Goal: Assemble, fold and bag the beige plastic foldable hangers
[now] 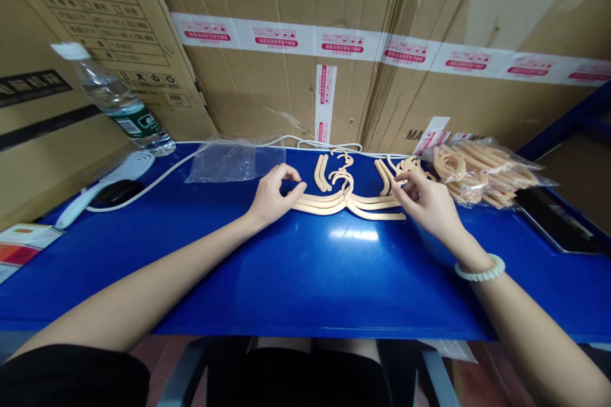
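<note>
A stack of cream plastic hangers (pixel 347 202) lies flat on the blue table (pixel 305 273), hooks pointing away from me. My left hand (pixel 274 196) pinches the left end of the stack with curled fingers. My right hand (pixel 424 200) grips the right end, fingers bent over the hanger arms. Loose cream hanger pieces (pixel 329 172) lie just behind the stack.
A clear bag of more cream pieces (pixel 482 172) sits at the right, with a dark tablet (pixel 556 219) beyond it. An empty clear bag (pixel 233 159), a water bottle (pixel 117 102), a white handheld device with cable (pixel 107 181) and cardboard boxes (pixel 305 44) line the back.
</note>
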`<state>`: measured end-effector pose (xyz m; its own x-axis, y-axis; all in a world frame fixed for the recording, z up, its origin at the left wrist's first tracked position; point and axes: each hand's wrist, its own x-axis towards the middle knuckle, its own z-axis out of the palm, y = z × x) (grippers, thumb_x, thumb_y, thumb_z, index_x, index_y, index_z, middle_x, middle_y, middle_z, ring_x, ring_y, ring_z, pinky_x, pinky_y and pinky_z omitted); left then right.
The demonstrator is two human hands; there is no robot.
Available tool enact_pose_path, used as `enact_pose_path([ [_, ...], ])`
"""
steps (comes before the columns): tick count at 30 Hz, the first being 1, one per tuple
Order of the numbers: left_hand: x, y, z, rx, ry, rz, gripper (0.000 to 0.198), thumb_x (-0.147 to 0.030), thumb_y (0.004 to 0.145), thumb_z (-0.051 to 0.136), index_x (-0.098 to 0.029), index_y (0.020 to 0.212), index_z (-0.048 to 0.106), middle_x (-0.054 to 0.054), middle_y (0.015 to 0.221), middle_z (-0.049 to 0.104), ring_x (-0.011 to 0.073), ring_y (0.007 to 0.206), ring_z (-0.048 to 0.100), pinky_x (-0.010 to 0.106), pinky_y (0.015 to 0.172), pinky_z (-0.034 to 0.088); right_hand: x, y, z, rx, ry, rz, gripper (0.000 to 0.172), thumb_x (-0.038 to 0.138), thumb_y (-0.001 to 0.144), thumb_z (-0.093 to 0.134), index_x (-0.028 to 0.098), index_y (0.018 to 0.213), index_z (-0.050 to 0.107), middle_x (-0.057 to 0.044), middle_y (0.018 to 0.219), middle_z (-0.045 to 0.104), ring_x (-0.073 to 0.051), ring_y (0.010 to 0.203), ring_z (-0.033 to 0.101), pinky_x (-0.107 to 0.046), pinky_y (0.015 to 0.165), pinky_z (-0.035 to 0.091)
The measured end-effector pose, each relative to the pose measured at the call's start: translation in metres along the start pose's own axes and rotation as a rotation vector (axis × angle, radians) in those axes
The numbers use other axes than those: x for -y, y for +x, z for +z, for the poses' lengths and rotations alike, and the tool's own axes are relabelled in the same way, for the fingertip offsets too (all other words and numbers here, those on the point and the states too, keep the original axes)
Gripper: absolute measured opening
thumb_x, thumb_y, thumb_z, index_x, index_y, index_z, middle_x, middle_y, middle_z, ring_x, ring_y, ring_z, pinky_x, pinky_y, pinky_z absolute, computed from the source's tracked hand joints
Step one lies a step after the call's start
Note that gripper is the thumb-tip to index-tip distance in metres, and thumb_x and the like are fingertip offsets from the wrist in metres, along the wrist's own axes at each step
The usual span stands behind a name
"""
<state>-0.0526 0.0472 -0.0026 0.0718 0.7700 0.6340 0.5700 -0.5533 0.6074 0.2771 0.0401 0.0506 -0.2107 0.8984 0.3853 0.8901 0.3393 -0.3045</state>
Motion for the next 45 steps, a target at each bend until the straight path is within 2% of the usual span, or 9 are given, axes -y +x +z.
enact_pose_path([
  [4, 0.002, 0.001, 0.0, 0.215, 0.023, 0.145, 0.021, -0.031, 0.095, 0.053, -0.018, 0.107, 0.062, 0.01, 0.112, 0.07, 0.0249, 0.109, 0.062, 0.042, 0.098, 0.047, -0.003, 0.002, -0.006, 0.037, -0.056, 0.067, 0.024, 0.039, 0.089, 0.055, 0.021, 0.099, 0.066, -0.002, 0.071, 0.07, -0.019, 0.062, 0.062, -0.029, 0.059, 0.042],
  [8, 0.006, 0.001, 0.003, 0.369, 0.014, 0.222, 0.03, -0.035, 0.102, 0.043, -0.02, 0.119, 0.062, 0.01, 0.129, 0.067, 0.0262, 0.125, 0.056, 0.048, 0.11, 0.04, -0.011, 0.006, -0.016, 0.18, -0.171, 0.14, 0.02, 0.039, 0.087, 0.056, 0.022, 0.087, 0.067, -0.003, 0.074, 0.071, -0.02, 0.066, 0.064, -0.029, 0.058, 0.04],
  [14, 0.01, -0.001, 0.005, 0.49, 0.093, 0.114, 0.045, -0.041, 0.104, 0.036, -0.024, 0.143, 0.05, 0.008, 0.152, 0.051, 0.0285, 0.143, 0.041, 0.057, 0.119, 0.027, -0.027, 0.009, -0.021, 0.415, -0.356, 0.162, 0.019, 0.037, 0.088, 0.058, 0.023, 0.081, 0.067, -0.003, 0.072, 0.071, -0.02, 0.064, 0.063, -0.029, 0.055, 0.037],
  [21, 0.004, -0.001, 0.003, 0.629, 0.199, 0.058, 0.05, -0.044, 0.105, 0.027, -0.028, 0.151, 0.042, 0.002, 0.16, 0.043, 0.0288, 0.151, 0.03, 0.063, 0.122, 0.015, -0.024, 0.007, -0.014, 0.456, -0.394, 0.151, 0.025, 0.037, 0.089, 0.057, 0.022, 0.071, 0.064, -0.004, 0.068, 0.069, -0.02, 0.062, 0.06, -0.029, 0.055, 0.035],
  [26, -0.001, 0.0, 0.002, 0.648, 0.205, 0.035, 0.049, -0.044, 0.106, 0.025, -0.031, 0.149, 0.044, 0.0, 0.158, 0.045, 0.0282, 0.15, 0.032, 0.064, 0.122, 0.015, -0.011, 0.005, -0.008, 0.246, -0.205, 0.118, 0.02, 0.037, 0.087, 0.058, 0.021, 0.077, 0.066, -0.003, 0.068, 0.069, -0.02, 0.06, 0.061, -0.029, 0.055, 0.038],
  [29, -0.002, 0.0, 0.003, 0.636, 0.188, 0.018, 0.048, -0.045, 0.106, 0.026, -0.032, 0.146, 0.048, 0.0, 0.156, 0.048, 0.0276, 0.148, 0.035, 0.063, 0.122, 0.016, -0.008, 0.009, 0.003, 0.051, 0.034, -0.031, 0.017, 0.032, 0.087, 0.056, 0.019, 0.09, 0.067, -0.004, 0.075, 0.071, -0.019, 0.064, 0.063, -0.029, 0.062, 0.045],
  [31, 0.002, 0.002, 0.002, 0.612, 0.177, 0.037, 0.046, -0.044, 0.106, 0.028, -0.031, 0.141, 0.054, 0.001, 0.152, 0.052, 0.026, 0.145, 0.039, 0.061, 0.122, 0.019, -0.007, 0.017, 0.011, 0.002, 0.125, -0.133, 0.018, 0.028, 0.087, 0.057, 0.017, 0.096, 0.068, -0.006, 0.081, 0.072, -0.019, 0.068, 0.065, -0.03, 0.066, 0.049],
  [39, 0.032, 0.016, -0.002, 0.462, 0.116, 0.258, 0.037, -0.02, 0.098, 0.038, -0.022, 0.109, 0.074, 0.008, 0.12, 0.074, 0.0234, 0.117, 0.066, 0.047, 0.104, 0.048, 0.011, 0.093, 0.035, 0.26, -0.201, -0.297, 0.024, 0.013, 0.086, 0.057, 0.019, 0.1, 0.075, -0.012, 0.104, 0.076, -0.027, 0.095, 0.07, -0.032, 0.081, 0.05],
  [45, 0.037, 0.02, -0.006, 0.445, 0.104, 0.278, 0.039, -0.009, 0.091, 0.044, -0.025, 0.105, 0.077, 0.006, 0.115, 0.076, 0.0223, 0.111, 0.068, 0.043, 0.1, 0.051, 0.019, 0.137, 0.064, 0.336, -0.24, -0.331, 0.027, 0.015, 0.087, 0.064, 0.023, 0.109, 0.076, -0.012, 0.111, 0.076, -0.027, 0.1, 0.069, -0.031, 0.081, 0.05],
])
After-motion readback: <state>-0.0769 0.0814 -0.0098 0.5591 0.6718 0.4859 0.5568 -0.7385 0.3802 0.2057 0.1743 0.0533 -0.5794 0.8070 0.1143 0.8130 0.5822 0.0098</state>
